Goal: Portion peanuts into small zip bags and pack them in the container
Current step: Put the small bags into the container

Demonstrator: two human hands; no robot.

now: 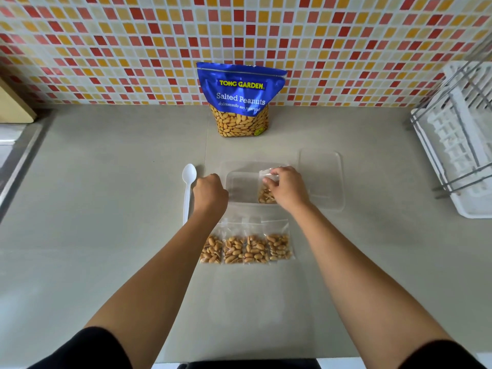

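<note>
Portioning looks done. The right hand (pixel 286 186) pinches 1 filled zip bag (pixel 266 194) with its fingers inside the clear container (pixel 242 187); 4 filled bags (pixel 247 249) still wait in a row on the desk (pixel 106 209). The left hand (pixel 210 191) has its fingers curled beside the rim, possibly steadying it.

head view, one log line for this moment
step: packing | right hand: pinches filled zip bag in container | left hand: curled beside container, grip unclear | four filled bags waiting
</note>
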